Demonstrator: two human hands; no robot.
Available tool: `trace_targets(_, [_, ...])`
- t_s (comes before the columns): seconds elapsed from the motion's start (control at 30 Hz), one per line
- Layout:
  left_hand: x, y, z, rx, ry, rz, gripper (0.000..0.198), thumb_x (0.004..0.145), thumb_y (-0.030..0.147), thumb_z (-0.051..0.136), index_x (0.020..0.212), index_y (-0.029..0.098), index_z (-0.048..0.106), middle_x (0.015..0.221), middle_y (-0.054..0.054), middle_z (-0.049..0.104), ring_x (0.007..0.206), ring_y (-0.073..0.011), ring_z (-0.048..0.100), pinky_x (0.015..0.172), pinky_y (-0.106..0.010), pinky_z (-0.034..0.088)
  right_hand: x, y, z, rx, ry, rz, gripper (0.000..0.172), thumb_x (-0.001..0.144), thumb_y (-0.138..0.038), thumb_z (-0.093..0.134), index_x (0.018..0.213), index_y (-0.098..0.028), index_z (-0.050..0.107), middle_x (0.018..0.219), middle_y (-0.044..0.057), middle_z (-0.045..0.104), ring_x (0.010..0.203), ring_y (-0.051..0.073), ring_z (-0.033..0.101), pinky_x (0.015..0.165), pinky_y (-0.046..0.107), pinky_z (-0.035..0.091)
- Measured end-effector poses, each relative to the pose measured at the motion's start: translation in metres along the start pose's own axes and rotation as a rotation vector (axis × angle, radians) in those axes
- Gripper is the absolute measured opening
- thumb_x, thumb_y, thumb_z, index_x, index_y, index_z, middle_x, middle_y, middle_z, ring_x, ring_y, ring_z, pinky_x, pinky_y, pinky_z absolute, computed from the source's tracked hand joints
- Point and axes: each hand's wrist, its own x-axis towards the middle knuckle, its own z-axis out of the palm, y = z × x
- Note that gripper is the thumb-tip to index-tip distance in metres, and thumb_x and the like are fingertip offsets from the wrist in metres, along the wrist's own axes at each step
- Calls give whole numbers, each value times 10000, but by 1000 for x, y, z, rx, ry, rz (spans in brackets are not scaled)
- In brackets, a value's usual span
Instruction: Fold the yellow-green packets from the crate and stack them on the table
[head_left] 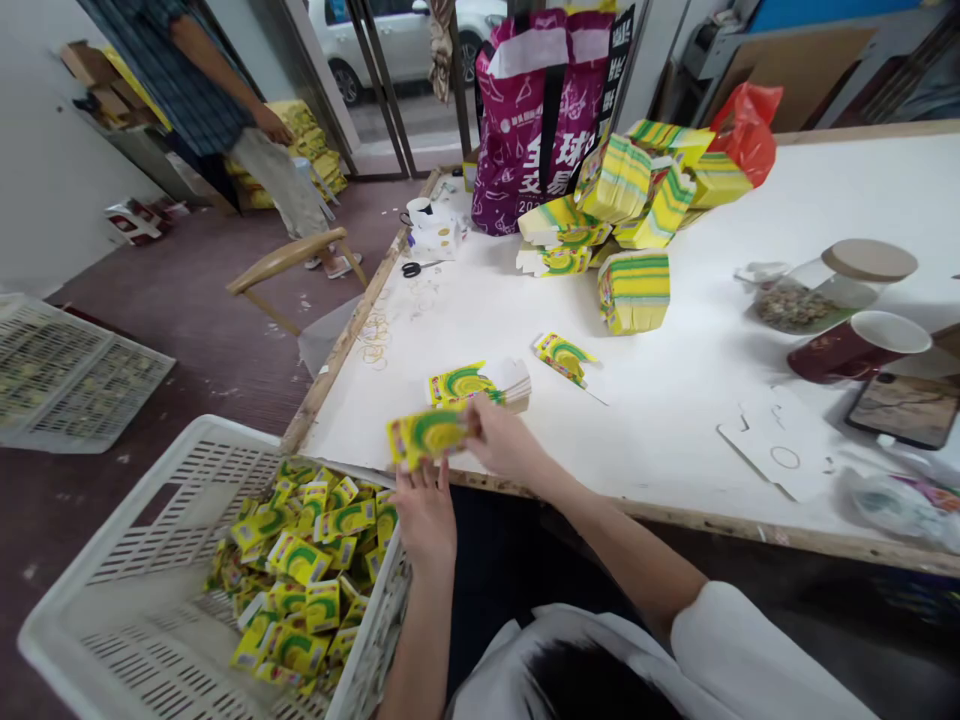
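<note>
Box (427,435): small carton, yellow, printed with a green arc and a red touch; motion-blurred, print unreadable. Held level in the air over the near edge of the worktop (675,420), just above the crate's far corner.

Left hand (426,515): raised from below, fingers straight, fingertips grasping the box's lower edge.

Right hand (506,440): closed around the box's right end, forearm crossing the worktop edge, white sleeve behind.

Crate (150,560): white slotted plastic, on the floor to the left of the worktop, part filled with a loose heap of like yellow-green boxes.

Stack (487,385): flat printed blanks of the same pattern, lying on the worktop just beyond the right hand.

Single blank (564,355): lies alone, right of the stack.

Bundles (634,220): banded packs of blanks, piled farther back, in front of a magenta bag (540,110).

Right side of worktop: jar (825,290) with round lid, dark red cup (855,345), phone (904,408).

Far left corner: scissors (416,268).

Background: wooden chair (289,260); another person (217,90) standing near the doorway.
</note>
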Motion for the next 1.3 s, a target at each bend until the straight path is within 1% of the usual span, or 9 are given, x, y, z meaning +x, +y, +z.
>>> trace_targets(0.13, [3, 13, 12, -81, -64, 59, 604, 694, 733, 702, 1024, 229, 658, 952, -46, 631, 930, -210, 617, 838, -338, 527, -38, -13, 31, 508, -279, -60, 392, 727, -172, 787, 953, -213, 469, 804, -50, 591, 699, 111, 560, 639, 218, 433])
trace_targets(0.3, [14, 25, 8, 15, 45, 163, 620, 621, 805, 700, 763, 216, 571, 659, 41, 439, 575, -97, 450, 559, -209, 468, -51, -21, 49, 740, -293, -64, 697, 622, -270, 881, 1206, -215, 505, 896, -28, 577, 738, 125, 505, 665, 241, 422])
trace_targets(0.4, [14, 18, -2, 246, 30, 191, 661, 706, 880, 520, 844, 240, 614, 746, 1, 568, 683, -152, 566, 624, -271, 523, -42, -20, 43, 676, -198, -5, 439, 667, -221, 828, 1056, -208, 627, 778, -46, 572, 676, 120, 463, 618, 234, 375])
trace_targets(0.6, [8, 12, -15, 346, 186, 121, 456, 651, 567, 831, 856, 192, 673, 840, -26, 703, 806, -199, 673, 753, -329, 569, -26, -6, 19, 616, -30, -42, 63, 791, -202, 683, 819, -184, 737, 760, 15, 689, 694, 151, 566, 655, 261, 437])
trace_targets(0.7, [13, 28, -19, 414, 46, 152, 497, 768, 599, 724, 1037, 183, 699, 1050, -100, 725, 1013, -265, 685, 925, -406, 550, -24, 4, 5, 462, 78, -157, 117, 840, -180, 660, 881, -199, 768, 838, 50, 736, 811, 193, 625, 757, 306, 470])
trace_targets(0.83, [19, 52, -26, 647, -317, 302, 825, 765, 617, 721, 1437, 210, 468, 1477, -171, 499, 1376, -332, 466, 1158, -483, 366, -29, 5, -12, 43, 37, -399, 192, 905, -160, 606, 936, -255, 771, 899, 53, 742, 927, 227, 597, 937, 416, 428])
trace_targets(0.97, [15, 47, -22, 1054, -614, 109, 804, 604, 454, 875, 1296, 198, 556, 1266, -157, 653, 1215, -372, 599, 1006, -498, 508, -39, -7, -10, -9, -71, -588, 288, 883, -145, 629, 1087, -327, 717, 1033, 19, 718, 1081, 220, 580, 1183, 502, 218])
trace_targets(1.13, [0, 24, -13, 1185, -462, 171, 644, 754, 450, 736, 1279, 179, 477, 1099, -127, 699, 1037, -321, 680, 909, -472, 553, -37, -5, 10, 497, 207, -172, 860, 748, -361, 778, 1493, -230, 368, 1501, 165, 431, 1428, 322, 353, 1194, 517, 260])
trace_targets(1.3, [-9, 14, -11, 1150, -448, 410, 711, 788, 375, 707, 1402, 208, 390, 1296, -181, 616, 1159, -328, 643, 918, -462, 556, -34, 0, 31, 1162, -192, 200, 823, 671, -550, 817, 1357, -204, 520, 1201, 115, 658, 1159, 305, 612, 1036, 474, 460])
